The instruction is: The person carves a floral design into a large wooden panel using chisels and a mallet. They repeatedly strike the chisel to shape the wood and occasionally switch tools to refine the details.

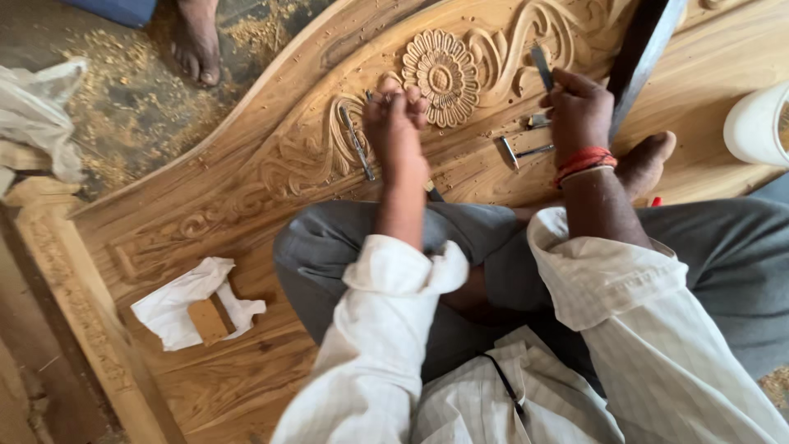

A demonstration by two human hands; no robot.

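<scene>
Two hands are working at the frame's upper centre: the left hand (396,111) is gripping a chisel beside the finished flower (441,77) on the carved panel (246,164), the right hand (578,107) is clasping another tool, and lower areas are still lying plain.

You worked on a matt, bare wooden panel (246,189), its carved flower (441,76) rough with chips. Your chisels (526,150) were dull grey metal; the white rag (177,304) was soft, crumpled cloth.
</scene>
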